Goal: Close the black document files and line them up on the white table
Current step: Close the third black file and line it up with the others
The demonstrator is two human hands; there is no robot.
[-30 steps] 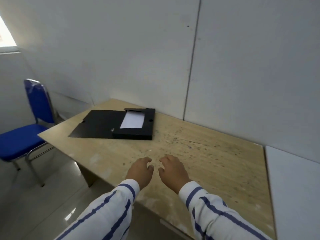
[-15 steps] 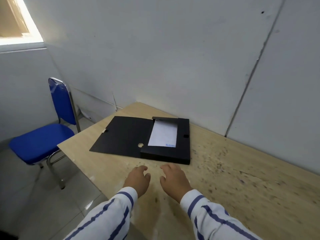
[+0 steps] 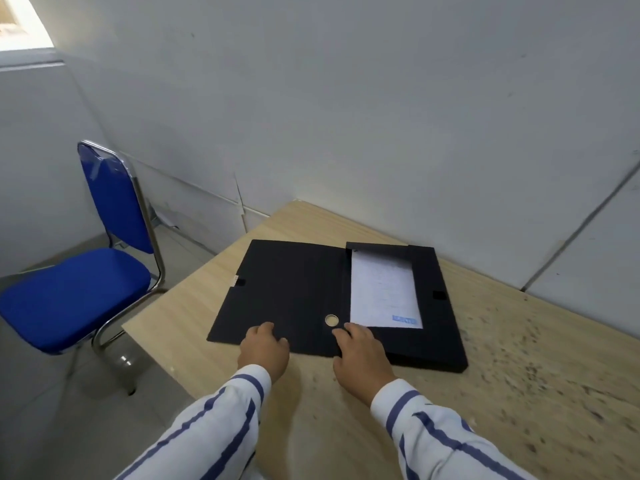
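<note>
my left hand [image 3: 265, 351], right hand [image 3: 360, 355]: fingers loose on open black document file's [image 3: 294, 292] near edge, gripping nothing | wooden table [image 3: 485, 393] bare rightward

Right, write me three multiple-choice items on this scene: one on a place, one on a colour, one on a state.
1. Where does the chair stand?
A. left of the table
B. right of the table
C. on the table

2. What colour is the chair's seat?
A. red
B. blue
C. green

3. How is the file?
A. shut and upright
B. shut and flat
C. open and flat

Key: 1 A, the chair stands on the floor beyond the left edge of the table. 2 B, seat and back are both blue. 3 C, the lid lies spread to the left and a sheet of paper shows in the tray; the left hand and right hand rest at the file's near edge.
</note>
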